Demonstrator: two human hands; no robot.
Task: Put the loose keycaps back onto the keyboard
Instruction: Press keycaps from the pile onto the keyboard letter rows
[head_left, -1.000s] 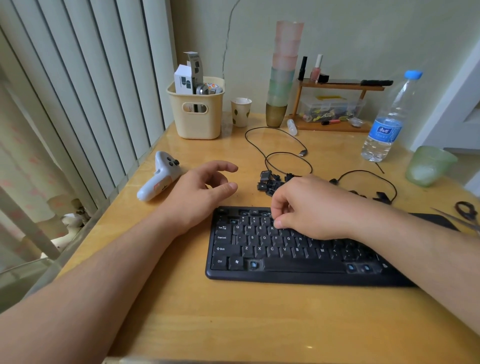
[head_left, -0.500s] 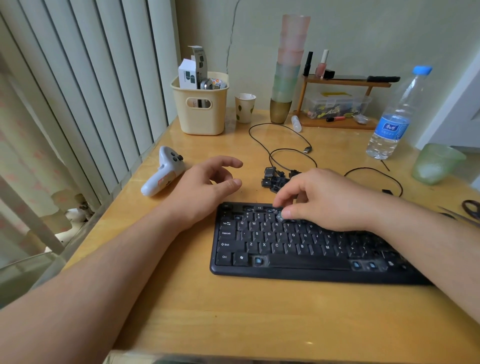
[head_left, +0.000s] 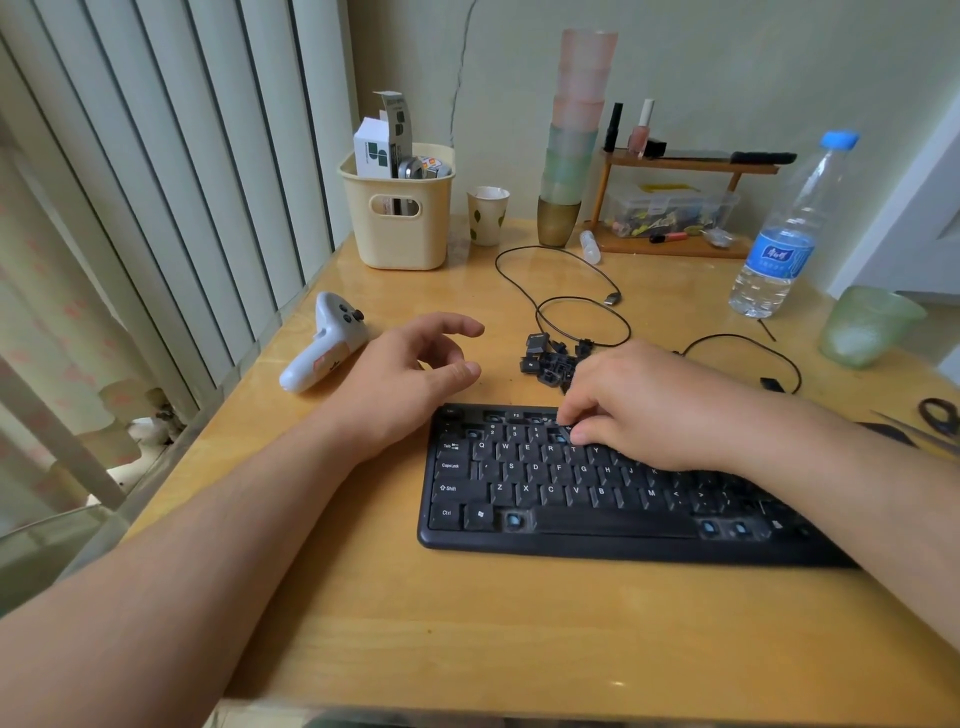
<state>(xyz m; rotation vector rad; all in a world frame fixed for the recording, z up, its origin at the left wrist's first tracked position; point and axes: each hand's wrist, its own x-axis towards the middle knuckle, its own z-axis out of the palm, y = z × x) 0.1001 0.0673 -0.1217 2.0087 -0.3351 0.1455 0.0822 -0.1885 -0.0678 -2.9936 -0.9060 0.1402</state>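
On wooden desk, black keyboard sits near-centre, w/ several empty key slots showing blue stems: one left of the spacebar, a couple right of it, some in top rows. Right hand lies over the keyboard's upper middle, fingers curled down, fingertips pressing at the number/function rows; thumb tucked near the T/Y keys. Cannot tell if a keycap is pinched under the fingers, it's hidden. Left hand rests on desk just left of keyboard's far-left corner, fingers loosely curled, holding nothing, index finger stretched to the right. Pile of loose keycaps, black, sits on desk just beyond keyboard's far edge, between the two hands, partly behind right hand. Thin black cable loops beyond the pile, USB end free. White controller lies left of left hand. Far side: cream basket w/ boxes, paper cup, tall stack of cups, small wooden shelf. Water bottle far right, green cup near it, scissors at right edge
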